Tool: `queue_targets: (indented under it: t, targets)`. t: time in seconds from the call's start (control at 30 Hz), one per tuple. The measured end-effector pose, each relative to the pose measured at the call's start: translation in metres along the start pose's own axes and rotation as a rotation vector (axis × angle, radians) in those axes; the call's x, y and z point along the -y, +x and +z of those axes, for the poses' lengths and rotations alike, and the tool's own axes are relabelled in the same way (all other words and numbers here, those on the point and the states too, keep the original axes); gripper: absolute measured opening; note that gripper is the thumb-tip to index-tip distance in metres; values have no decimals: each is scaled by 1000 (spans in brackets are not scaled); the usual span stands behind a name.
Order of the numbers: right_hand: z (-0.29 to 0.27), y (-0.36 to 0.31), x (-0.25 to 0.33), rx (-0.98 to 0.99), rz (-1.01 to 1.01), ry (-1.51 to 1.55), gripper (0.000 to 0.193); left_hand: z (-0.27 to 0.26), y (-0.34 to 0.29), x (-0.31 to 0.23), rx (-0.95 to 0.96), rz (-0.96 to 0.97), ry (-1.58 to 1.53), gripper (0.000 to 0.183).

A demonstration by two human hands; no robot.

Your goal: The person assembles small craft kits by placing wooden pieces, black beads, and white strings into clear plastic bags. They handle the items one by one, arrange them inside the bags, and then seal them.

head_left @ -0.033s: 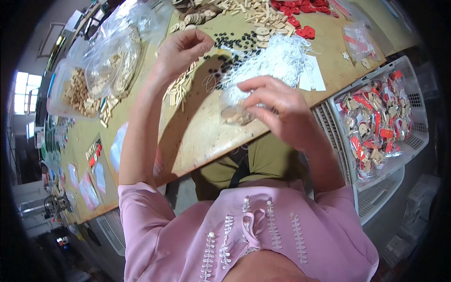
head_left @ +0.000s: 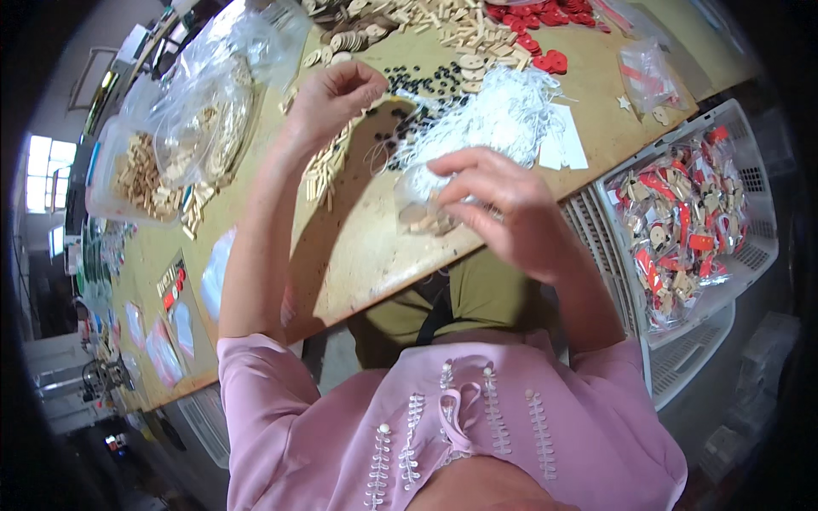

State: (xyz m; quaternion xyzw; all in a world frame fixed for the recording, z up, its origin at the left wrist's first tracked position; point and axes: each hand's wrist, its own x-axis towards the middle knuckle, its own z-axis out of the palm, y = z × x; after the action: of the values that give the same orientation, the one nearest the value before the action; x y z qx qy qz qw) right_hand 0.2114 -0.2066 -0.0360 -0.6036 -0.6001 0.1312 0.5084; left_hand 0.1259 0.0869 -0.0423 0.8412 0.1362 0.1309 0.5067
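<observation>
Over the wooden sticks (head_left: 324,175), my left hand (head_left: 334,98) is raised with thumb and fingers pinched together; anything between the fingertips is too small to make out. My right hand (head_left: 507,204) is closed at the edge of a small clear plastic bag (head_left: 417,215), which rests near the table's front edge. Pale wooden pieces show through the bag. A tangled heap of white cords (head_left: 498,111) lies just beyond my right hand, its near side partly hidden by the fingers. Small black beads (head_left: 426,79) are scattered between my left hand and the cords.
Wooden discs (head_left: 348,43) and red pieces (head_left: 550,62) lie at the back. A white card (head_left: 564,146) is beside the cords. On the left stands a plastic tub (head_left: 104,200) of wooden blocks. A white crate (head_left: 757,183) of filled bags is at right.
My left hand has shifted slightly down and to the right, still pinched. My right hand stays at the bag, almost unmoved.
</observation>
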Motion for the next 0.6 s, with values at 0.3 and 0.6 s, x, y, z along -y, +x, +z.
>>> queue_targets:
  t: [0.3,0.6]
  targets:
    - [-2,-8,-8,24,79,211,12,63,120,36,-68,57,327,31]
    - [-8,-6,-12,40,109,244,14,72,171,43,-91,57,712,34]
